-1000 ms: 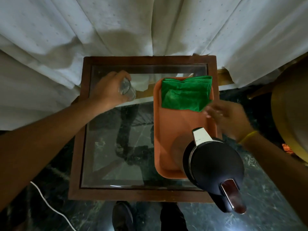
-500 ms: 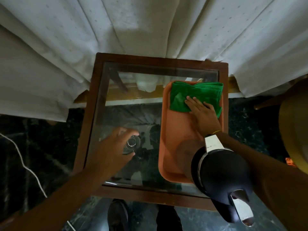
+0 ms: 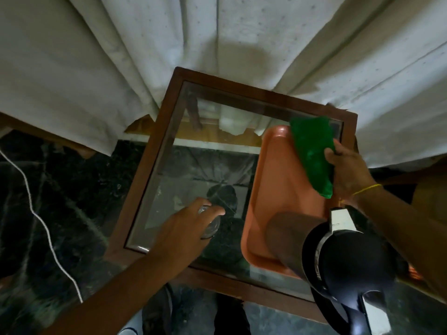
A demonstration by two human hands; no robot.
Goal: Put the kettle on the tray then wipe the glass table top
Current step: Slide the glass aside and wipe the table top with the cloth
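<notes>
A: Where do we find the kettle (image 3: 343, 269)?

B: It stands on the near end of the orange tray (image 3: 278, 189), its black lid and handle toward us. The tray lies on the right part of the glass table (image 3: 193, 165), inside the wooden frame.

A: And what do we see our hands doing?

B: Our right hand (image 3: 348, 175) is closed on the green cloth (image 3: 312, 153), thumb on top, with the cloth raised over the far end of the tray, beyond the kettle. One corner of the cloth hangs down toward the tray; whether it touches the tray we cannot tell. A yellow band (image 3: 367, 189) circles that wrist.

A: And the left?

B: Our left hand (image 3: 183, 228) is left of the tray, over the near part of the glass, with its fingers curled around a small clear glass (image 3: 210, 226). We cannot tell whether the glass rests on the table or is lifted off it.

A: What lies around the table?

B: A white curtain (image 3: 217, 44) hangs behind the table's far edge. A white cord (image 3: 41, 221) trails over the dark floor to the table's left.
</notes>
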